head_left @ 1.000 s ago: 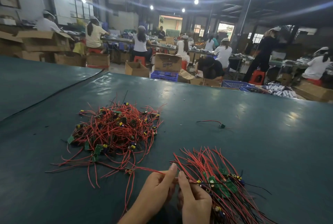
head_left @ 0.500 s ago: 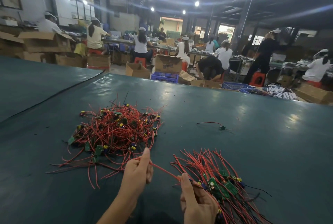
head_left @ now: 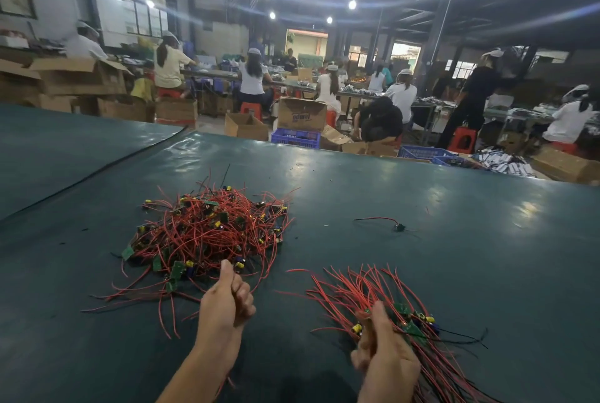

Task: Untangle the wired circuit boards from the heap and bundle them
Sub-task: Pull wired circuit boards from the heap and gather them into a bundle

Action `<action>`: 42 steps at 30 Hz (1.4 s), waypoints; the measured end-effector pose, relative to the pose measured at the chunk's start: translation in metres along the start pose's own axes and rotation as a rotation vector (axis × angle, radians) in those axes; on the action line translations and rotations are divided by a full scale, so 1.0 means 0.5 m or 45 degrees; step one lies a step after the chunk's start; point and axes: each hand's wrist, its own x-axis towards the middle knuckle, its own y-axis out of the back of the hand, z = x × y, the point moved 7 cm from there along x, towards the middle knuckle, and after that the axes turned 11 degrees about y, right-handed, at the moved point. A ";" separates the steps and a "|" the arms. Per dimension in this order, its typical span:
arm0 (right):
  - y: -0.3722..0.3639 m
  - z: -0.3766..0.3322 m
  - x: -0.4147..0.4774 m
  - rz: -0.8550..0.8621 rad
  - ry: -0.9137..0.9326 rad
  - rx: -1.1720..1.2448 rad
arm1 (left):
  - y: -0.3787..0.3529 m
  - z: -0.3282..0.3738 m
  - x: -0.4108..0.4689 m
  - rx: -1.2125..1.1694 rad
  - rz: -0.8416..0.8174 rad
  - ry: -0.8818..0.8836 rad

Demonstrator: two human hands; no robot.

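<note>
Right hand (head_left: 386, 360) clamps the bundle (head_left: 357, 292); left hand (head_left: 227, 302) curls at the heap (head_left: 207, 234) (holding anything? unclear); best draw one board (head_left: 178, 269) out slowly.

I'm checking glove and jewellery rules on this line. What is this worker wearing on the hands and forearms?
Nothing that shows. The left hand and right hand are bare: no gloves, and no rings on the parts of the fingers in view. The left forearm and right wrist are bare too, down to the picture's lower edge: no sleeve, watch, bracelet or strap.
</note>
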 end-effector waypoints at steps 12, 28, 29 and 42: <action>-0.005 0.021 0.025 0.003 -0.219 0.087 | -0.007 -0.013 0.003 0.263 -0.003 -0.064; -0.002 0.006 0.025 0.005 -0.378 0.271 | -0.002 0.018 -0.006 0.704 0.110 -0.500; -0.001 0.006 0.025 0.008 -0.364 0.257 | -0.003 0.027 -0.013 0.808 0.145 -0.606; -0.014 0.007 0.012 -0.087 -0.395 0.234 | 0.059 0.087 -0.012 1.732 0.866 -0.755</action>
